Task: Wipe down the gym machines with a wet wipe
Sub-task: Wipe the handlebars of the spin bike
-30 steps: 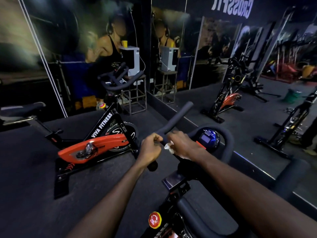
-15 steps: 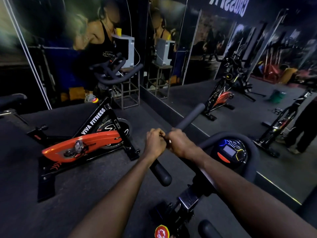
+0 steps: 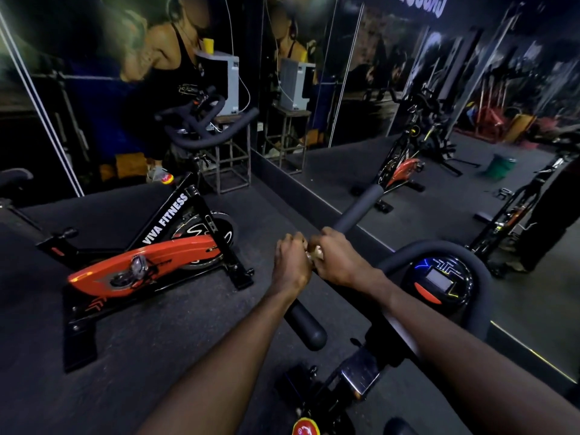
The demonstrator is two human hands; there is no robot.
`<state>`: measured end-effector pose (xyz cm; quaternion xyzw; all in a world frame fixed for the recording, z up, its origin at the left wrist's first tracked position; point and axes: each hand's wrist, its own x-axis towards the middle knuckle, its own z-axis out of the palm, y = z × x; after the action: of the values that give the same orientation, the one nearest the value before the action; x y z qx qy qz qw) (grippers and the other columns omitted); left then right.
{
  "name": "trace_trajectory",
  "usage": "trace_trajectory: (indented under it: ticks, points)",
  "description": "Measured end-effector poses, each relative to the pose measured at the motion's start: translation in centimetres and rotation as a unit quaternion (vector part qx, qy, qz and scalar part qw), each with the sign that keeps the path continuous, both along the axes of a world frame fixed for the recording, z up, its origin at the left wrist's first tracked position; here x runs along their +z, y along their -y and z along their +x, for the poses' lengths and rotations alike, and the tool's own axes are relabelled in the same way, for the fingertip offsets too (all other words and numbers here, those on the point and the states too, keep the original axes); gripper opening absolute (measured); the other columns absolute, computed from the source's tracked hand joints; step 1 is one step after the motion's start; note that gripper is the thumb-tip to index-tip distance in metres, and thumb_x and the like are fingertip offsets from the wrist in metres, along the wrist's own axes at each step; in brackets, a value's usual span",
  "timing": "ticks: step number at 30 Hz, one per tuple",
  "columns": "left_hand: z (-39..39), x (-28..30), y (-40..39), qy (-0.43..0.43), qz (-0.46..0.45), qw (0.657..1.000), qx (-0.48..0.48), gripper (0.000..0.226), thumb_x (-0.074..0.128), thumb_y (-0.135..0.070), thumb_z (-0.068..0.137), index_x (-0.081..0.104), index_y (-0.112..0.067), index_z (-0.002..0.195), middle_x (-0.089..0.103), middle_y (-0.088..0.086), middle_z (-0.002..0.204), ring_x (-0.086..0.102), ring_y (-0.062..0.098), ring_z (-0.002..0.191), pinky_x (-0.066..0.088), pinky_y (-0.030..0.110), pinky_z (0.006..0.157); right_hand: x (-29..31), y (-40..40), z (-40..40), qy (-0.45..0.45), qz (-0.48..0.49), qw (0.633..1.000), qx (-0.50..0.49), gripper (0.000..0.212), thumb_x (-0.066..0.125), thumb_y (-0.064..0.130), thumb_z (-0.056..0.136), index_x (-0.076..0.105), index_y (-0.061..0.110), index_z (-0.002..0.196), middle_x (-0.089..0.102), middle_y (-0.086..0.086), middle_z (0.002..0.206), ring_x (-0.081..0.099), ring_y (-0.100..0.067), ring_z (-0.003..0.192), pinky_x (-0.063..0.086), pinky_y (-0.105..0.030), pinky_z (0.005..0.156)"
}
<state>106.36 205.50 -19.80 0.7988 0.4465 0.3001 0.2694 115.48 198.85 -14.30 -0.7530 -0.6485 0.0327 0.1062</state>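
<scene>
Two hands meet at mid-length on a cylindrical, foam-covered handlebar (image 3: 357, 211) of matte dark grey finish. The bar runs diagonally from a rounded end cap near the camera to a blunt far end. The left hand (image 3: 290, 265) wraps the bar with fingers curled around it. The right hand (image 3: 337, 259) sits directly against the left, fingers curled over the bar and over a wet wipe (image 3: 314, 253). Only a small pale, crumpled patch of the wipe shows in the gap between the two hands; the rest is hidden.

Right of the bar, a curved padded loop surrounds a round glossy console (image 3: 439, 282) with a rectangular screen, blue line markings and a red button. Below, a flat metal bracket (image 3: 361, 373) reflects light.

On the left stands a spin bike (image 3: 150, 265) with a black tubular frame lettered VIVA FITNESS, a smooth orange-red chain cover and looped black handlebars. The floor (image 3: 157, 356) is dark and finely textured. A mirror wall (image 3: 408, 89) lies ahead.
</scene>
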Motion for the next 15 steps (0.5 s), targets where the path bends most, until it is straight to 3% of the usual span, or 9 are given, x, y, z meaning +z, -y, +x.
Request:
trace_trajectory:
  ticks: [4, 7, 10, 13, 15]
  points:
    - [0.4, -0.3, 0.1, -0.038, 0.011, 0.999, -0.006, 0.02, 0.058, -0.008, 0.088, 0.048, -0.015, 0.104, 0.049, 0.007, 0.113, 0.043, 0.026, 0.112, 0.048, 0.043, 0.086, 0.7, -0.1, 1.0, 0.008, -0.024, 1.0, 0.002, 0.01, 0.064, 0.013, 0.085, 0.068, 0.013, 0.095, 0.059, -0.008, 0.099, 0.064, -0.029, 0.091, 0.052, -0.034, 0.074]
    - [0.4, -0.4, 0.0, -0.037, 0.011, 0.999, -0.021, 0.026, 0.061, -0.006, 0.084, 0.048, -0.014, 0.106, 0.048, 0.009, 0.114, 0.042, 0.027, 0.111, 0.045, 0.041, 0.087, 1.3, -1.0, 1.1, -0.008, -0.046, 0.999, -0.024, 0.014, 0.066, 0.01, 0.083, 0.064, 0.013, 0.097, 0.061, -0.012, 0.105, 0.064, -0.032, 0.095, 0.048, -0.031, 0.072]
    - [0.3, -0.5, -0.1, -0.034, 0.035, 0.999, -0.024, 0.024, 0.056, -0.002, 0.086, 0.048, -0.014, 0.106, 0.049, 0.01, 0.112, 0.044, 0.029, 0.11, 0.043, 0.038, 0.087, 2.6, -0.9, 1.8, 0.049, -0.169, 0.984, -0.027, 0.016, 0.06, 0.017, 0.092, 0.062, 0.013, 0.106, 0.058, -0.012, 0.11, 0.064, -0.028, 0.093, 0.049, -0.027, 0.072]
    - [0.5, -0.6, -0.1, -0.044, 0.039, 0.998, -0.019, 0.033, 0.042, 0.007, 0.083, 0.049, -0.01, 0.11, 0.048, 0.013, 0.114, 0.043, 0.031, 0.111, 0.043, 0.041, 0.09, 4.8, -0.8, 2.9, 0.093, -0.294, 0.951, -0.026, 0.009, 0.057, 0.011, 0.088, 0.065, 0.009, 0.092, 0.063, -0.003, 0.08, 0.057, -0.015, 0.061, 0.041, -0.016, 0.045]
    - [0.6, -0.5, -0.1, -0.055, 0.046, 0.997, -0.012, 0.035, 0.043, 0.007, 0.081, 0.049, -0.009, 0.111, 0.048, 0.013, 0.116, 0.043, 0.032, 0.112, 0.042, 0.041, 0.091, 4.8, -1.4, 3.6, 0.076, -0.269, 0.96, -0.027, 0.007, 0.063, 0.011, 0.082, 0.06, 0.017, 0.079, 0.063, -0.003, 0.081, 0.06, -0.018, 0.064, 0.044, -0.02, 0.052]
